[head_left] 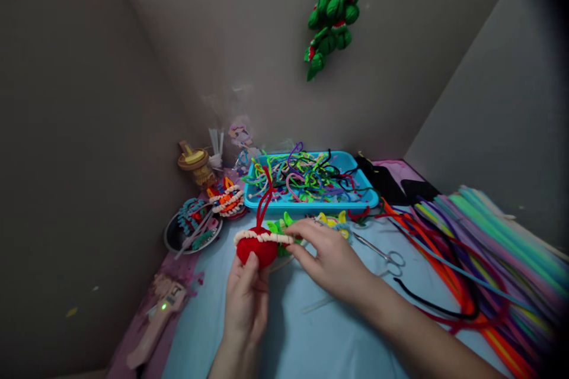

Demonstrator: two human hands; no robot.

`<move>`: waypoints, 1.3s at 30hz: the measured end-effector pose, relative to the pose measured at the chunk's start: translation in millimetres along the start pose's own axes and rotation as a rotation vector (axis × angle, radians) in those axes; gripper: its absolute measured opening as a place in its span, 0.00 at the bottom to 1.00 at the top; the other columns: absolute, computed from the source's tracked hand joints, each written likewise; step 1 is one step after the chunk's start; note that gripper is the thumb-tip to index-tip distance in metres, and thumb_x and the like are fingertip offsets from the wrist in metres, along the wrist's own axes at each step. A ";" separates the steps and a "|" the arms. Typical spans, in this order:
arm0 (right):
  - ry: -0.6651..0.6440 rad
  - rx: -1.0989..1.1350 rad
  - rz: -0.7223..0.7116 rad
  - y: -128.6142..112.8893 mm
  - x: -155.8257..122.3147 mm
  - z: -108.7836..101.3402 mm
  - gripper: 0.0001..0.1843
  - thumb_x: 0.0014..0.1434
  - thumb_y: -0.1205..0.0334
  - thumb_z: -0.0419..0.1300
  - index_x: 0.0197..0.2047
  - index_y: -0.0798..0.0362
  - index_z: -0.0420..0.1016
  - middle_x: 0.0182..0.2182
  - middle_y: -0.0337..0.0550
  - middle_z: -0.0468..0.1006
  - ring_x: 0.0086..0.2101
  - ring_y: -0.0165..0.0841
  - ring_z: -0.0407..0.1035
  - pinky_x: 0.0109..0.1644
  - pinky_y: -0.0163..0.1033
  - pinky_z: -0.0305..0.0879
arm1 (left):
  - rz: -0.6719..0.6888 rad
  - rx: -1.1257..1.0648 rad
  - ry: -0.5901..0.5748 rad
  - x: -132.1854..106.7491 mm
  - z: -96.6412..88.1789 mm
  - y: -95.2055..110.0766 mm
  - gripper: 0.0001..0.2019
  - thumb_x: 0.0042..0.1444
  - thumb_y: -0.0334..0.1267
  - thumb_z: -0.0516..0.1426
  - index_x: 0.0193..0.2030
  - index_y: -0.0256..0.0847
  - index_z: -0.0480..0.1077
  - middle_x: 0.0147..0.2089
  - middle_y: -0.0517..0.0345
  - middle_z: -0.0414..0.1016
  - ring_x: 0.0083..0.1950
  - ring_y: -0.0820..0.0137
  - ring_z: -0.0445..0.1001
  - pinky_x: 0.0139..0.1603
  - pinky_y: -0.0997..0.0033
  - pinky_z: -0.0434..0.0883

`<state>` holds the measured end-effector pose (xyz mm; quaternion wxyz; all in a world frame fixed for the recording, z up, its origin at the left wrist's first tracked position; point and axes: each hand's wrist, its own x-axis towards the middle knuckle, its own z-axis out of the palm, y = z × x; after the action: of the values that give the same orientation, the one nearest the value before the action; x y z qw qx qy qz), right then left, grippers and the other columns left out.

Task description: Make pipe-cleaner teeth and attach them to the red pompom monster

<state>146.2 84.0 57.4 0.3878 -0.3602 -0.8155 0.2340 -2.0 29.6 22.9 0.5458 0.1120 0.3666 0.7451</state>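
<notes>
Near the middle of the table, my left hand [246, 293] grips a round red pipe-cleaner ornament [263, 253], the thumb pressed on its front. Two red stems [263, 204] rise from its top and meet above. A cream crimped pipe cleaner [255, 237] lies across the ornament's upper side. Its right end is pinched between the thumb and fingers of my right hand [331, 257]. Just behind, partly hidden by my right hand, lie a green leafy piece [278, 225] and a yellow flower-like piece [340, 219].
Behind stands a blue tray [306, 208] of tangled pipe cleaners. Scissors [377, 250] and bundles of colored stems [511, 249] lie on the right. A metal bowl [171, 241], a lidded cup [198, 167] and a pink glue gun [153, 323] are leftward. A green garland [333, 12] hangs above.
</notes>
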 end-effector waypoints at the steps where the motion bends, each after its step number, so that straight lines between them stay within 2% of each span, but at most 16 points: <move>1: 0.002 0.000 0.002 0.4 0.2 0.4 0.06 0.58 0.69 0.56 0.39 0.52 0.73 0.34 0.43 0.77 0.36 0.35 0.72 0.42 0.40 0.66 | -0.004 -0.008 0.007 0.6 -0.7 0.3 0.19 0.48 0.31 0.65 0.48 0.45 0.72 0.47 0.57 0.79 0.47 0.69 0.77 0.47 0.75 0.73; 10: 0.160 -0.038 0.005 5.4 0.4 5.0 0.07 0.59 0.70 0.55 0.35 0.51 0.73 0.29 0.41 0.78 0.31 0.33 0.72 0.36 0.36 0.65 | -0.076 -0.033 -0.047 -4.2 2.3 -1.6 0.18 0.49 0.29 0.63 0.48 0.43 0.74 0.46 0.53 0.80 0.46 0.66 0.78 0.41 0.77 0.76; 14: 0.223 -0.056 0.040 8.5 1.1 4.3 0.06 0.59 0.69 0.55 0.34 0.51 0.73 0.30 0.41 0.78 0.31 0.34 0.72 0.36 0.37 0.64 | -0.119 -0.055 -0.072 -6.2 5.3 -1.4 0.24 0.47 0.27 0.63 0.53 0.46 0.71 0.49 0.53 0.79 0.46 0.65 0.78 0.44 0.75 0.76; 21: 0.148 0.061 0.181 8.0 1.1 9.7 0.04 0.57 0.67 0.58 0.31 0.51 0.72 0.27 0.38 0.77 0.28 0.31 0.71 0.31 0.34 0.63 | -0.153 -0.083 -0.117 -6.6 3.8 2.0 0.30 0.48 0.23 0.61 0.58 0.47 0.67 0.52 0.53 0.77 0.47 0.66 0.78 0.47 0.75 0.75; 28: 0.080 0.366 0.388 11.9 2.8 20.6 0.05 0.53 0.62 0.59 0.28 0.52 0.70 0.24 0.37 0.74 0.26 0.31 0.69 0.29 0.33 0.64 | -0.167 -0.134 -0.101 -6.3 -0.4 1.5 0.32 0.46 0.23 0.62 0.59 0.51 0.66 0.54 0.54 0.76 0.47 0.65 0.78 0.42 0.77 0.76; 32: 0.009 0.562 0.533 9.6 6.5 21.3 0.06 0.49 0.62 0.60 0.26 0.54 0.69 0.20 0.35 0.70 0.22 0.27 0.64 0.25 0.31 0.60 | -0.172 -0.138 -0.108 -7.1 -1.4 1.9 0.33 0.49 0.22 0.60 0.60 0.52 0.64 0.55 0.55 0.75 0.47 0.66 0.78 0.41 0.78 0.76; 35: -0.081 0.709 0.675 7.1 8.0 20.6 0.10 0.46 0.58 0.63 0.25 0.54 0.68 0.16 0.32 0.67 0.18 0.24 0.60 0.19 0.29 0.54 | -0.176 -0.160 -0.123 -7.8 -1.2 2.7 0.33 0.52 0.21 0.57 0.62 0.54 0.61 0.55 0.57 0.75 0.49 0.67 0.77 0.44 0.78 0.75; 39: -0.111 0.921 0.800 6.9 6.2 23.9 0.19 0.39 0.51 0.69 0.24 0.54 0.66 0.15 0.31 0.68 0.16 0.22 0.57 0.16 0.27 0.48 | -0.172 -0.186 -0.159 -8.5 -1.1 1.9 0.33 0.54 0.20 0.55 0.63 0.55 0.59 0.56 0.57 0.75 0.49 0.68 0.77 0.44 0.78 0.75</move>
<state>127.1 90.8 41.6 0.3428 -0.4212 -0.4510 0.7083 -0.8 21.3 25.5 0.6427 0.0878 0.2601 0.7152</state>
